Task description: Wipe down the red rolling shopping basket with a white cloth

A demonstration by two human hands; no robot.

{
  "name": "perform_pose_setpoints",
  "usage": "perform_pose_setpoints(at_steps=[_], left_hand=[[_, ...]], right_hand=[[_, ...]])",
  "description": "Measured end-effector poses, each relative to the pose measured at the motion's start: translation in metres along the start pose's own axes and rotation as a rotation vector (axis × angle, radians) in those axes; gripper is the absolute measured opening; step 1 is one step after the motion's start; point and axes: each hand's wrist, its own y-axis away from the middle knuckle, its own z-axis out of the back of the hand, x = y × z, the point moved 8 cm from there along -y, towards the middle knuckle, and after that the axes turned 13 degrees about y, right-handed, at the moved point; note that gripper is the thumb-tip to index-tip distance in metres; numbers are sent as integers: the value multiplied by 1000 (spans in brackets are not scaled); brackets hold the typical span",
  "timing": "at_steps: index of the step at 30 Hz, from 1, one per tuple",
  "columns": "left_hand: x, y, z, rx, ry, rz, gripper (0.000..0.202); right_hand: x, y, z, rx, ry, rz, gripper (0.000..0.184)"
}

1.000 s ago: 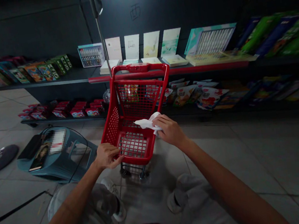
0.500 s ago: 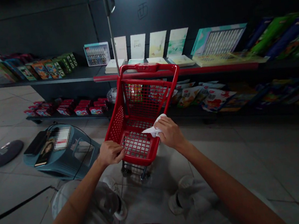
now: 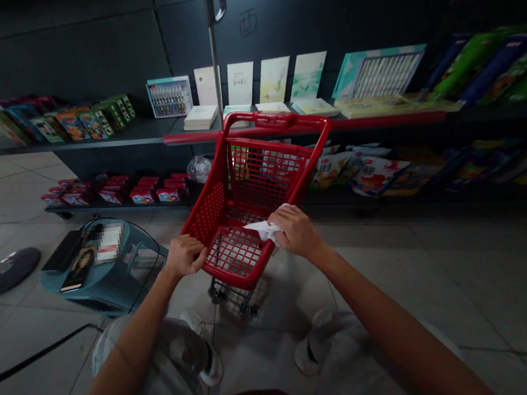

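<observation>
A small red shopping cart point(image 3: 224, 192) stands on the tiled floor in front of me. My left hand point(image 3: 185, 256) grips its near left rim, fingers curled over the edge. My right hand point(image 3: 296, 232) is closed on a white cloth point(image 3: 261, 229) and presses it on the cart's near right rim. The cart's basket looks empty. My knees and shoes show below the cart.
Dark shelves point(image 3: 140, 132) behind the cart carry boxes, books and cards. A teal plastic stool point(image 3: 110, 277) with a phone and papers sits at left, a fan base point(image 3: 8, 270) farther left. A metal pole point(image 3: 213, 50) rises behind the cart. A black cable point(image 3: 33, 357) crosses the floor.
The cart has turned, its handle end swinging right. My left hand slid up along the left rim; my right hand with the cloth stays on the right rim.
</observation>
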Motion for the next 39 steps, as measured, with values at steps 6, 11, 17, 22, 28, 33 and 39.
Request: perform_pose_setpoints(at_steps=[6, 11, 17, 22, 28, 33, 39], left_hand=[[10, -9, -2, 28, 40, -3, 39], [25, -17, -6, 57, 47, 22, 38], [53, -17, 6, -67, 44, 208, 42], [13, -22, 1, -17, 103, 208, 35], [-38, -23, -35, 128, -32, 131, 34], [-17, -17, -28, 157, -82, 101, 41], [14, -13, -14, 139, -82, 117, 36]], right_hand=[[-51, -3, 3, -65, 52, -143, 18], [-67, -3, 1, -82, 115, -216, 18], [-53, -6, -1, -109, 184, -259, 18], [-36, -7, 0, -86, 210, -296, 14], [-11, -6, -2, -32, 199, -239, 11], [-23, -3, 2, -30, 164, -113, 18], [-82, 3, 25, -84, 246, -217, 24]])
